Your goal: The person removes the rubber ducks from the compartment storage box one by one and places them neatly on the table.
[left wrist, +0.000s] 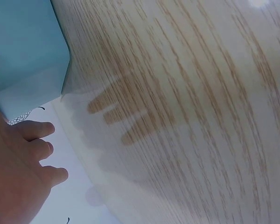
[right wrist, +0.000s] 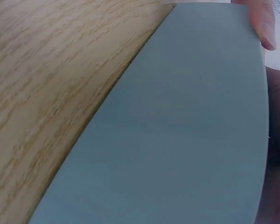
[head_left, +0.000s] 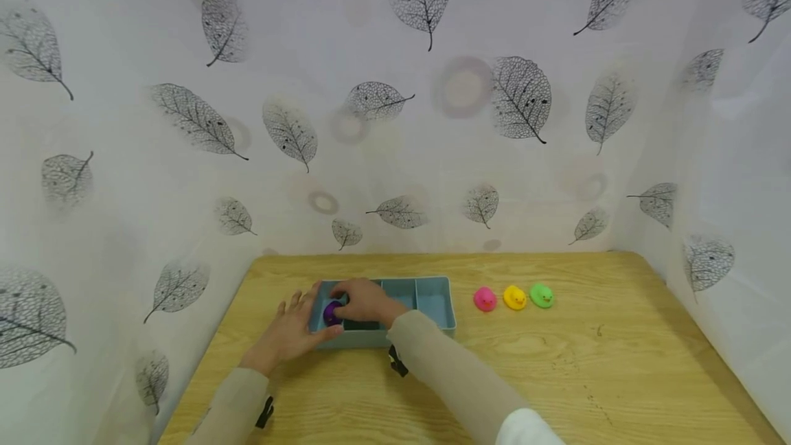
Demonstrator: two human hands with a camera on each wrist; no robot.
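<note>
A long blue-grey divided box (head_left: 435,302) stands on the wooden table. In its leftmost compartment is a round purple toy (head_left: 332,313), partly hidden. My right hand (head_left: 366,302) reaches into the box from the right, its thumb and fingers pinching the toy. My left hand (head_left: 287,335) rests against the box's left end with fingers spread and fairly straight, the thumb lying at the front rim. In the left wrist view, several fingers of the left hand (left wrist: 18,168) extend beside the box. The right wrist view is mostly filled by the box's front wall (right wrist: 168,121).
To the right of the box, three small toy ducks sit in a row: pink (head_left: 485,299), yellow (head_left: 515,298) and green (head_left: 542,296). Leaf-printed white sheeting (head_left: 402,156) encloses the wooden table (head_left: 556,376) at the back and both sides.
</note>
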